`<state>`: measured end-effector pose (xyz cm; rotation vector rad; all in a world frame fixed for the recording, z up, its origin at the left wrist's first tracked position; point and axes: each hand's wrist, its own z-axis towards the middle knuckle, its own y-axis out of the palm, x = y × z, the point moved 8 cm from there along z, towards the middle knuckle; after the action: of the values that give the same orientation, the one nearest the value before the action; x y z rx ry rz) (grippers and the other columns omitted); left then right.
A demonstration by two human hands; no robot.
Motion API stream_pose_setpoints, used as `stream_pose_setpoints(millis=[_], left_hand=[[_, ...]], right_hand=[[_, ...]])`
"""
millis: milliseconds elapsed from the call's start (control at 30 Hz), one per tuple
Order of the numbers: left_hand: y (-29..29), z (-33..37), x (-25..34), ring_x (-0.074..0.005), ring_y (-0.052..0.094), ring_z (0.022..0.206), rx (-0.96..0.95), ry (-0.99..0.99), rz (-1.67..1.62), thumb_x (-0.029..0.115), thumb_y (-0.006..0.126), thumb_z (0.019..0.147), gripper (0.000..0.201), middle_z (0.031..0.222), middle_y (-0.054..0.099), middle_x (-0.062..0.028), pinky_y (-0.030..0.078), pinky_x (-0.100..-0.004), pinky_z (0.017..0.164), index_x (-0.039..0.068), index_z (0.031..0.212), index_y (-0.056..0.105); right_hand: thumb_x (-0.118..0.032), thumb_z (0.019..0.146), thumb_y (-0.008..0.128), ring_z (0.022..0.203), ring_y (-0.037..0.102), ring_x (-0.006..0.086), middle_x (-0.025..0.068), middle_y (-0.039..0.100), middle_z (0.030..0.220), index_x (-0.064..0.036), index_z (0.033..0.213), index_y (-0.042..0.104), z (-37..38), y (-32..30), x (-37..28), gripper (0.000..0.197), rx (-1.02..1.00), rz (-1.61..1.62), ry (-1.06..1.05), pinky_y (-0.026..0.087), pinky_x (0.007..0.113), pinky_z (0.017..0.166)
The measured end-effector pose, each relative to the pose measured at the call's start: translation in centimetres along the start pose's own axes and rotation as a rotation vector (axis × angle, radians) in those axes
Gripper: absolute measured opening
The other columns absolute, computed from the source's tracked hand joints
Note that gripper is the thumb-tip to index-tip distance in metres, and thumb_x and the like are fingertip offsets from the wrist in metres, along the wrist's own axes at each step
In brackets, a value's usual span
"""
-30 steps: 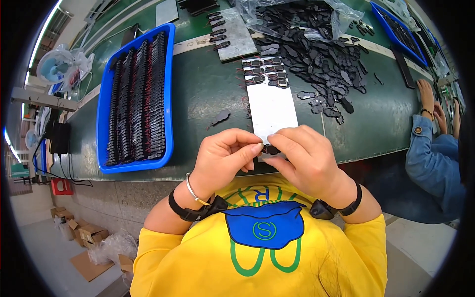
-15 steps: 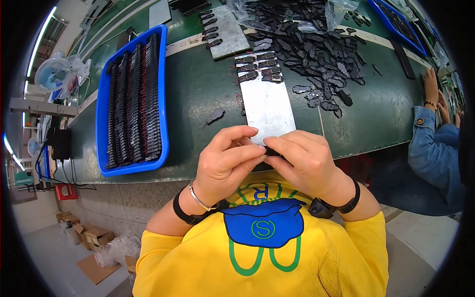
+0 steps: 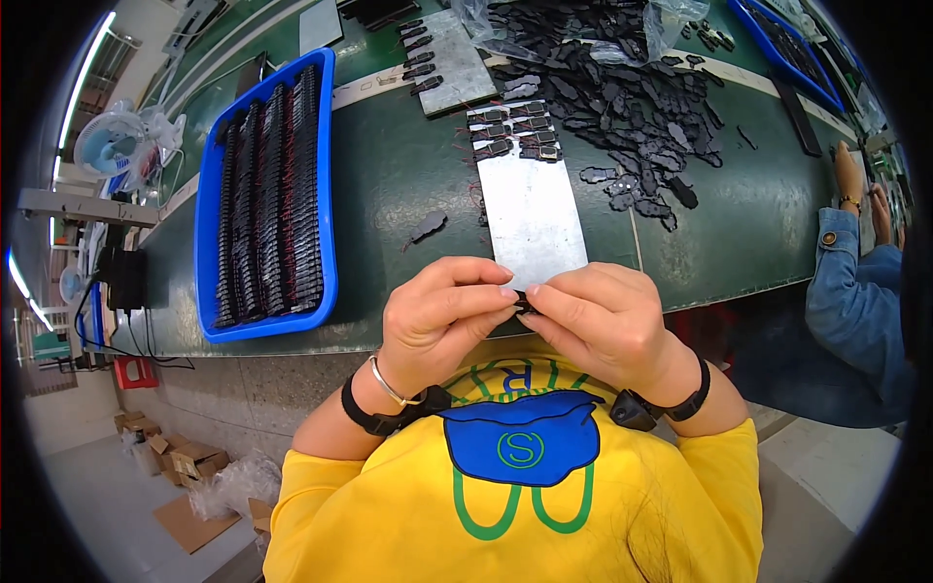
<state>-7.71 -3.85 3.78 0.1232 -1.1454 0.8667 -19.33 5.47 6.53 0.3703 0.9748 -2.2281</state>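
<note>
A small black part (image 3: 523, 302) sits between the fingertips of both hands, just in front of the bench edge; its shape is mostly hidden. My left hand (image 3: 449, 316) pinches it from the left, and my right hand (image 3: 598, 313) grips it from the right. Directly beyond my fingers lies a pale metal plate (image 3: 533, 219), with two short columns of small black modules (image 3: 538, 138) with red wires on its far end. Left of the plate, one loose flat black piece (image 3: 429, 226) rests on the green bench.
A blue tray (image 3: 330, 194) packed with rows of black parts stands at left. A big heap of flat black pieces (image 3: 622, 107) spreads behind the plate, with plastic bags (image 3: 671, 24). Another metal plate (image 3: 459, 73) holds modules. At right are a co-worker's arms (image 3: 838, 248).
My fingers have shifted slightly around the black part, and more of it shows between them. The whole view has moved a little; the other things lie as before.
</note>
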Motion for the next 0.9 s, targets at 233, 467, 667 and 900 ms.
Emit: stream_pose_setpoints(millis=[233, 467, 667, 900], left_hand=[[0.6, -1.5, -2.9, -0.0172, 0.067, 0.082, 0.081, -0.424, -0.420, -0.007, 0.067, 0.080, 0.021, 0.097, 0.068, -0.0132, 0.055, -0.0236, 0.068, -0.003, 0.101, 0.067], [1.4, -2.0, -3.7, -0.0156, 0.068, 0.076, 0.037, -0.625, -0.575, -0.003, 0.065, 0.084, 0.023, 0.092, 0.069, -0.0119, 0.054, -0.0224, 0.064, -0.004, 0.107, 0.064], [1.1, -1.0, -2.6, -0.0121, 0.066, 0.071, 0.034, -0.511, -0.237, 0.002, 0.066, 0.086, 0.017, 0.085, 0.070, -0.0103, 0.052, -0.0200, 0.060, -0.003, 0.103, 0.067], [1.0, -1.3, -3.2, -0.0099, 0.063, 0.066, 0.037, -0.615, -0.365, 0.005, 0.065, 0.088, 0.012, 0.082, 0.069, -0.0090, 0.050, -0.0193, 0.058, -0.003, 0.098, 0.068]], right_hand=[[-0.003, 0.067, 0.074, 0.059, 0.059, 0.0208, 0.0071, 0.060, 0.076, 0.0001, 0.088, 0.064, -0.1, -0.1, -0.6, 0.023, 0.021, -0.111, -0.076, 0.048, 0.030, 0.051], [-0.006, 0.069, 0.067, 0.062, 0.060, 0.0214, 0.0083, 0.060, 0.079, 0.0014, 0.090, 0.064, -0.6, 0.1, -0.8, 0.023, 0.015, -0.164, -0.120, 0.048, 0.030, 0.052], [-0.009, 0.069, 0.062, 0.064, 0.060, 0.0221, 0.0098, 0.060, 0.083, 0.0025, 0.093, 0.064, -0.9, 0.5, -1.0, 0.027, -0.012, -0.216, -0.151, 0.049, 0.030, 0.054], [-0.003, 0.066, 0.073, 0.063, 0.060, 0.0200, 0.0074, 0.062, 0.082, 0.0001, 0.091, 0.065, -0.8, 0.4, -1.3, 0.026, -0.009, -0.218, -0.144, 0.047, 0.028, 0.051]])
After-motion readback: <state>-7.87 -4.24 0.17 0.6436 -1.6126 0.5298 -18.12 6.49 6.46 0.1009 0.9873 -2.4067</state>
